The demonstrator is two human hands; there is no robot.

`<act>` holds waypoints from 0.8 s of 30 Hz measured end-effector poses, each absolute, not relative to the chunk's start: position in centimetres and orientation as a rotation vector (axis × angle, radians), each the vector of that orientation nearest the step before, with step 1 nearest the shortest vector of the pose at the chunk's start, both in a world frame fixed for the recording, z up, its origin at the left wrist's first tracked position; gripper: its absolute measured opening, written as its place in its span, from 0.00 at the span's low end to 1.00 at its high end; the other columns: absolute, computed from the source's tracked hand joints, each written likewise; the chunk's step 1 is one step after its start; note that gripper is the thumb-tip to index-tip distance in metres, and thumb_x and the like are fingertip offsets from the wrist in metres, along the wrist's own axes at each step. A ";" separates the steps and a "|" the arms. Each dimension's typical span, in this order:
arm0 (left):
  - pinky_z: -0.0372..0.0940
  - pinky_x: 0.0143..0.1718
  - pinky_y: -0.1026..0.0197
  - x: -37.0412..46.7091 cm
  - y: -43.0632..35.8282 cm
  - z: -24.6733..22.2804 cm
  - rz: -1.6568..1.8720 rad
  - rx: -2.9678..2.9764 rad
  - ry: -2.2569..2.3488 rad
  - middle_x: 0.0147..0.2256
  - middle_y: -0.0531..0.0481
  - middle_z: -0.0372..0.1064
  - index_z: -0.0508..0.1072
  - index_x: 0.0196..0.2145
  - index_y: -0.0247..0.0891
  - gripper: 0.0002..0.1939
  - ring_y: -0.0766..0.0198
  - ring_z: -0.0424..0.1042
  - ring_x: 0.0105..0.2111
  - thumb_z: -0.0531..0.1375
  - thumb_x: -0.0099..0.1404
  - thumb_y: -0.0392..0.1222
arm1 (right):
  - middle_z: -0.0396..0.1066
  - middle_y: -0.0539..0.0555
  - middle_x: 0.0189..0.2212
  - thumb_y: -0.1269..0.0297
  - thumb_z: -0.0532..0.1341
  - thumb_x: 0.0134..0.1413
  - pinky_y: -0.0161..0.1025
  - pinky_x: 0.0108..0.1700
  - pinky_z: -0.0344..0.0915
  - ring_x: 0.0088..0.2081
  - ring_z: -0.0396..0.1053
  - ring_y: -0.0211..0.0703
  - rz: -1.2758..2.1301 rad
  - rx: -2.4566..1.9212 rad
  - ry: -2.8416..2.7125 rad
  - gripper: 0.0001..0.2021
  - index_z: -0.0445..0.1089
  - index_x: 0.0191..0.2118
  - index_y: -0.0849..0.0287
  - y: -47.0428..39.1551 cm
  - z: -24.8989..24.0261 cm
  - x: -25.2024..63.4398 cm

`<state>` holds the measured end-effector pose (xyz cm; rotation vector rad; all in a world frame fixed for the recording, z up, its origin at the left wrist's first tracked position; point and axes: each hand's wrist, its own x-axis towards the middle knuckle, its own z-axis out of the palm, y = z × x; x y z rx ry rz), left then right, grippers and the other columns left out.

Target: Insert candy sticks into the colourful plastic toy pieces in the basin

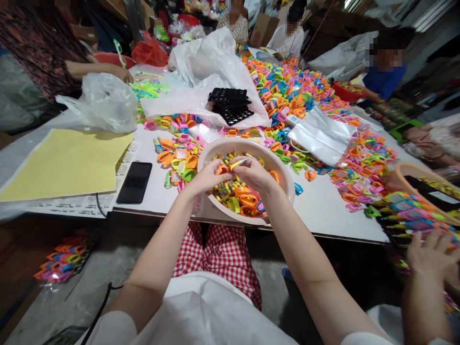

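Over a cream plastic basin (pixel 204 155) at the table's front edge, both my hands are close together. My left hand (pixel 208 178) is closed on an orange plastic toy piece (pixel 222 169), which looks like a toy watch. Pinched in the fingers of my right hand (pixel 256 175) is a small yellow tube (pixel 239 163) with a clear end. Whether the tube touches the orange piece, I cannot tell. Below them the basin holds many small yellow tubes (pixel 224 189) and several orange toy pieces (pixel 247 201).
A black phone (pixel 134 183) and yellow sheet (pixel 68 163) lie left. Black plastic trays (pixel 230 105) rest on white sheeting behind the basin. A heap of colourful toy pieces (pixel 287 91) and clear bags (pixel 323 136) spread right. A co-worker's hand (pixel 433 254) is at lower right; other people sit around.
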<state>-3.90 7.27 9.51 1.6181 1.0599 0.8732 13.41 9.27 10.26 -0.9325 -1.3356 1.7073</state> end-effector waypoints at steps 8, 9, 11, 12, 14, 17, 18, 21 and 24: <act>0.61 0.39 0.59 -4.1 7.3 9.5 0.815 1.648 1.044 0.35 0.51 0.65 0.65 0.37 0.37 0.12 0.62 0.65 0.36 0.58 0.58 0.46 | 0.72 0.50 0.30 0.60 0.72 0.35 0.35 0.33 0.63 0.28 0.66 0.35 1.736 -0.933 -1.372 0.16 0.72 0.33 0.58 9.2 10.3 13.6; 0.61 0.39 0.59 -4.1 7.4 9.6 0.813 1.656 1.042 0.36 0.50 0.65 0.65 0.37 0.37 0.12 0.62 0.65 0.36 0.58 0.57 0.46 | 0.72 0.50 0.30 0.60 0.72 0.35 0.36 0.33 0.63 0.28 0.66 0.35 1.733 -0.932 -1.376 0.16 0.72 0.33 0.59 9.2 10.3 13.6; 0.61 0.40 0.58 -4.2 7.4 9.6 0.816 1.670 1.039 0.36 0.50 0.66 0.66 0.37 0.37 0.12 0.61 0.66 0.37 0.59 0.57 0.45 | 0.72 0.50 0.29 0.60 0.72 0.34 0.36 0.33 0.63 0.28 0.66 0.35 1.737 -0.924 -1.381 0.16 0.72 0.33 0.59 9.2 10.4 13.6; 0.61 0.40 0.58 -4.2 7.4 9.6 0.820 1.672 1.039 0.36 0.50 0.66 0.66 0.37 0.37 0.11 0.61 0.66 0.37 0.59 0.57 0.45 | 0.72 0.50 0.29 0.60 0.72 0.34 0.36 0.33 0.63 0.28 0.66 0.36 1.740 -0.920 -1.384 0.16 0.72 0.32 0.59 9.2 10.4 13.6; 0.62 0.39 0.58 -4.2 7.4 9.6 0.827 1.666 1.038 0.35 0.50 0.66 0.66 0.36 0.37 0.10 0.61 0.66 0.37 0.59 0.57 0.43 | 0.71 0.50 0.29 0.59 0.72 0.34 0.36 0.33 0.63 0.28 0.66 0.36 1.732 -0.919 -1.386 0.16 0.72 0.32 0.59 9.1 10.5 13.6; 0.61 0.37 0.59 -4.1 7.3 9.6 0.847 1.635 1.047 0.32 0.51 0.65 0.65 0.34 0.38 0.10 0.63 0.65 0.34 0.60 0.57 0.43 | 0.70 0.49 0.28 0.60 0.72 0.34 0.35 0.32 0.63 0.28 0.66 0.35 1.706 -0.923 -1.379 0.16 0.71 0.32 0.58 9.0 10.5 13.4; 0.61 0.36 0.60 -4.1 7.2 9.6 0.858 1.627 1.053 0.31 0.52 0.64 0.64 0.33 0.38 0.10 0.63 0.64 0.33 0.60 0.57 0.44 | 0.69 0.48 0.26 0.60 0.72 0.34 0.35 0.31 0.63 0.27 0.65 0.34 1.700 -0.924 -1.375 0.16 0.71 0.32 0.58 9.0 10.5 13.4; 0.59 0.34 0.62 -4.0 7.1 9.5 0.886 1.620 1.079 0.29 0.55 0.59 0.60 0.30 0.38 0.11 0.66 0.61 0.31 0.60 0.56 0.44 | 0.66 0.46 0.23 0.60 0.71 0.36 0.35 0.27 0.63 0.23 0.63 0.33 1.669 -0.946 -1.387 0.16 0.69 0.32 0.58 8.9 10.5 13.2; 0.57 0.33 0.63 -4.0 7.1 9.3 0.886 1.628 1.108 0.28 0.56 0.57 0.59 0.30 0.39 0.12 0.66 0.60 0.30 0.60 0.56 0.44 | 0.67 0.46 0.24 0.59 0.72 0.35 0.33 0.25 0.62 0.22 0.63 0.32 1.578 -0.985 -1.421 0.17 0.68 0.31 0.58 8.9 10.3 13.1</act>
